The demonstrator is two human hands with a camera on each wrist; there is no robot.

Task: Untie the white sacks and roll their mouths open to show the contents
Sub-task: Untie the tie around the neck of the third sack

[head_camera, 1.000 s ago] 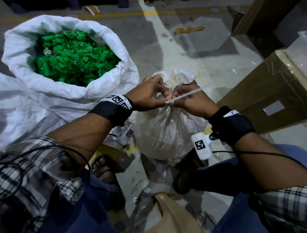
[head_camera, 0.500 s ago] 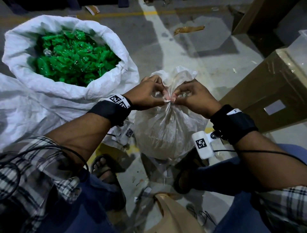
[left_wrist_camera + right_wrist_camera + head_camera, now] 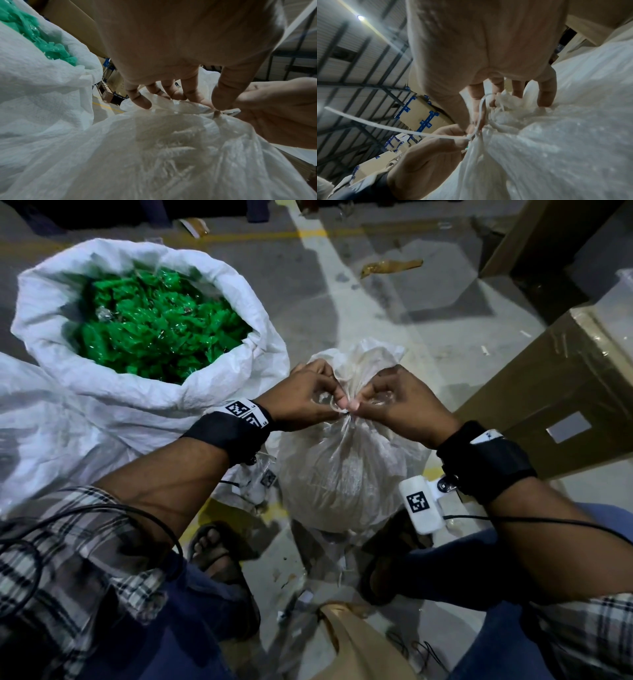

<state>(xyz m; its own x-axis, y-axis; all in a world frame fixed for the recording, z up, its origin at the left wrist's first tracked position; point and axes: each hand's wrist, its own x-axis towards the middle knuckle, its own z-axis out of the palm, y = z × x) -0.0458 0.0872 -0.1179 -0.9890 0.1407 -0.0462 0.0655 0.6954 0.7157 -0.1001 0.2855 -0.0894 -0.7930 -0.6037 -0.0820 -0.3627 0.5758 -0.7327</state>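
Observation:
A small white sack stands on the floor between my feet, its neck bunched and tied with a white string. My left hand and right hand meet at the knot, each pinching the string with thumb and forefinger. In the right wrist view the string's loose end sticks out to the left past the left hand. The left wrist view shows the sack close below my fingers. A big white sack at upper left is rolled open on green packets.
Taped cardboard boxes stand close on the right. A brown paper bag lies near my knees, and my sandalled foot is beside the small sack. More white sacking fills the left edge. Scraps lie on the concrete floor.
A second ago the string's end stretched out to the right between my hands; now both hands have closed in on the knot, fingertips together. The sack has not moved.

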